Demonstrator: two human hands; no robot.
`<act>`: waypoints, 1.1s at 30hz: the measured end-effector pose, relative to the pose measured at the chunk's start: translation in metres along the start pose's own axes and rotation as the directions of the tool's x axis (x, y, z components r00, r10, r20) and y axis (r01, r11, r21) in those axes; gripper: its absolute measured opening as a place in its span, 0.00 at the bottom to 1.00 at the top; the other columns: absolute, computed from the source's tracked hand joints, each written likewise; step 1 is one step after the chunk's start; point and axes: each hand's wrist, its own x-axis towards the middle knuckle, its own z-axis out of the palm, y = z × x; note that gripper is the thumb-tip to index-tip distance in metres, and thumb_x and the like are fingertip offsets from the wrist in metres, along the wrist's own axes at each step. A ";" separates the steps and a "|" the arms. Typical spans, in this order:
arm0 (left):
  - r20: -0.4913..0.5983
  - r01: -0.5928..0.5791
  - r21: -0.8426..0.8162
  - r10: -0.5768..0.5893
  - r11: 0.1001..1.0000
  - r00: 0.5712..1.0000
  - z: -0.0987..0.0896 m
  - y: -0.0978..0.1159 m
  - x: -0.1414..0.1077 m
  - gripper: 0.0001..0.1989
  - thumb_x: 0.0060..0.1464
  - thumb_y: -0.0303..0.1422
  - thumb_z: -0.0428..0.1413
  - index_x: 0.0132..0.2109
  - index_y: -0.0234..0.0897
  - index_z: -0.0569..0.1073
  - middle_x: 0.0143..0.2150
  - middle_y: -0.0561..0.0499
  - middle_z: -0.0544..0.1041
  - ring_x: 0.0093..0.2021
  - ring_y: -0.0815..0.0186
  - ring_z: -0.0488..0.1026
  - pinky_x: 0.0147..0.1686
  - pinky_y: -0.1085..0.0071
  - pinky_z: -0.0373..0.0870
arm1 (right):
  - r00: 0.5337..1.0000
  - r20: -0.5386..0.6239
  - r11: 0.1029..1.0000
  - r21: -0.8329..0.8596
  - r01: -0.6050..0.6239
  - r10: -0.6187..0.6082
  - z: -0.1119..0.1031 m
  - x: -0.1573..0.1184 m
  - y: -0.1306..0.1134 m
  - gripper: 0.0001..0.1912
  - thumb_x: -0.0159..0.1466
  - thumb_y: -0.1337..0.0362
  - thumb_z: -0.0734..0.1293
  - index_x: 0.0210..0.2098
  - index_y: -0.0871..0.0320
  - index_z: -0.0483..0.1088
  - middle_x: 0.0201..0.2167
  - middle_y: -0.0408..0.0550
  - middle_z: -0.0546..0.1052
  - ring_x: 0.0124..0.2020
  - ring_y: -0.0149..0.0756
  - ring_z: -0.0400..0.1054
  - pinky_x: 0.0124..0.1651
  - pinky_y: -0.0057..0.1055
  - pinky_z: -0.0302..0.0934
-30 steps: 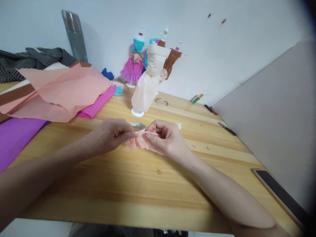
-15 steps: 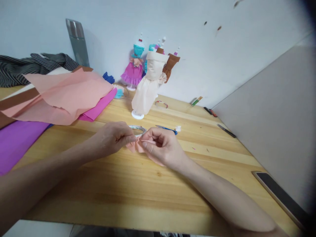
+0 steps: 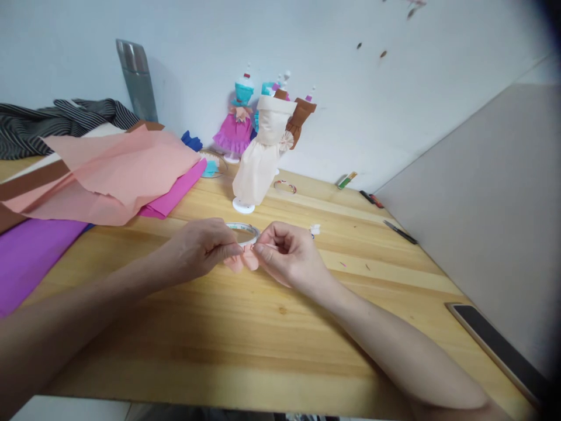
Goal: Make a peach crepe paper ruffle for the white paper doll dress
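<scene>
Between my two hands is a small gathered strip of peach crepe paper (image 3: 250,261), its ruffled edge hanging down. My left hand (image 3: 209,245) pinches one end between thumb and fingers. My right hand (image 3: 291,252) pinches it close by, and part of the strip lies hidden under that palm. Just behind the fingertips a roll of tape (image 3: 241,227) rests on the table, partly covered by the hands. Beyond it stands a cream paper dress (image 3: 258,169) on a small white stand.
Peach paper sheets (image 3: 131,169) lie over purple and magenta ones at the left. Near the wall are a grey bottle (image 3: 139,82) and a magenta doll dress (image 3: 233,131). A craft knife (image 3: 400,231) and a phone (image 3: 491,345) lie right on the wooden table (image 3: 210,345).
My hands stay nearly in place, fingers shifting slightly along the gathered strip. My right hand now covers most of the blue-handled tool behind it. The view has tilted a little.
</scene>
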 end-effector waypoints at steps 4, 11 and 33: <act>-0.003 -0.034 0.041 0.035 0.999 0.999 0.003 -0.002 -0.001 0.21 0.62 0.39 0.47 0.26 0.38 0.78 0.22 0.54 0.75 0.26 0.71 0.69 0.29 0.76 0.62 | 1.000 -0.001 1.000 -0.003 -0.007 0.007 0.001 0.001 0.003 0.10 0.55 0.60 0.66 0.23 0.59 0.64 0.19 0.42 0.69 0.20 0.26 0.57 0.22 0.25 0.49; 0.093 -0.047 -0.020 0.049 0.999 0.994 0.000 0.000 -0.001 0.20 0.63 0.36 0.46 0.27 0.37 0.76 0.25 0.52 0.76 0.28 0.69 0.69 0.33 0.74 0.63 | 1.000 -0.015 0.998 -0.056 0.002 -0.003 -0.002 0.002 0.005 0.09 0.53 0.63 0.69 0.26 0.58 0.63 0.17 0.37 0.65 0.19 0.25 0.55 0.22 0.24 0.47; 0.221 0.608 -0.639 -0.645 0.471 0.731 0.024 0.024 -0.003 0.21 0.45 0.48 0.59 0.35 0.33 0.73 0.25 0.52 0.71 0.24 0.68 0.69 0.22 0.73 0.68 | 0.967 -0.048 0.782 0.599 -0.172 0.250 0.005 0.009 -0.003 0.18 0.46 0.53 0.75 0.22 0.60 0.69 0.18 0.40 0.70 0.21 0.27 0.61 0.26 0.25 0.53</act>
